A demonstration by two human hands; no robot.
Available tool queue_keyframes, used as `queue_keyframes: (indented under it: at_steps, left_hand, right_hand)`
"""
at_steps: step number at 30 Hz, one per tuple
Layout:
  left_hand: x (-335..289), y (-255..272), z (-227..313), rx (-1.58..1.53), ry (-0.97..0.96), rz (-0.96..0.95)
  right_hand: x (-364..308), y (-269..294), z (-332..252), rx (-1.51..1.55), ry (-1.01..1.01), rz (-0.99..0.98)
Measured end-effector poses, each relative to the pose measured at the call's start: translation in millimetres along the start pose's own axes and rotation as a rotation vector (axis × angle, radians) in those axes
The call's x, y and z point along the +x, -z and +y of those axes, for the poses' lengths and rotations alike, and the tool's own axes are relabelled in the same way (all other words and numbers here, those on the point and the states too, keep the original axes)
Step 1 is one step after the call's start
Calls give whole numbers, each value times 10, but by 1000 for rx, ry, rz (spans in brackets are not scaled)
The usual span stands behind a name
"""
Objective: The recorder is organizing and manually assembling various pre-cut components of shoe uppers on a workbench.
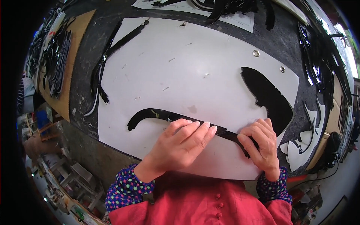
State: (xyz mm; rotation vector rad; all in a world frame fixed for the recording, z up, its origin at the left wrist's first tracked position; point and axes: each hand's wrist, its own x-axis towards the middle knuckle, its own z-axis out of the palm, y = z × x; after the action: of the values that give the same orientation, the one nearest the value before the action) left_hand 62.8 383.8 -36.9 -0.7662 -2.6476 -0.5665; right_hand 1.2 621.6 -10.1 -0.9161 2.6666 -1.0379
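Note:
A long, curved black strip (159, 113) lies on the white sheet, its hooked end toward the left. My left hand (178, 144) rests over the strip's middle with fingers stretched out and their tips pressing on it; its thumb is hidden. Farther right, my right hand (262, 144) is closed, fingers curled and thumb pressed in, around the strip's right part, where a narrow black end (243, 148) sticks out below the thumb. Beyond the right hand lies a wide, curved black piece (268, 93) with notched edges, partly hidden by that hand.
The white sheet (157, 75) has metal eyelets (256, 53) and lies on a dark table (88, 63). Thin black strips (127, 38) rest at its left edge. Bundled strips (62, 60) lie on cardboard at far left, more (315, 60) at right, near white cut-outs (302, 150).

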Motion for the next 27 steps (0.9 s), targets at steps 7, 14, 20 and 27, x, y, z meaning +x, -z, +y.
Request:
queue_keyframes:
  at_steps: [7,14,20,27]
  left_hand:
    - [172,165,71,-170,159,-71]
    - [448,214,225,-690,409,-117]
    - [419,154,261,-642,421,-124]
    - [286,69,362,-521,351,-115]
  right_hand:
    - [-112,35,137,322,36,86]
    - [-64,23,147,216,126,93]
    - [-25,29,77,203,158,88]
    - [-116,-38,30,120,138,149]
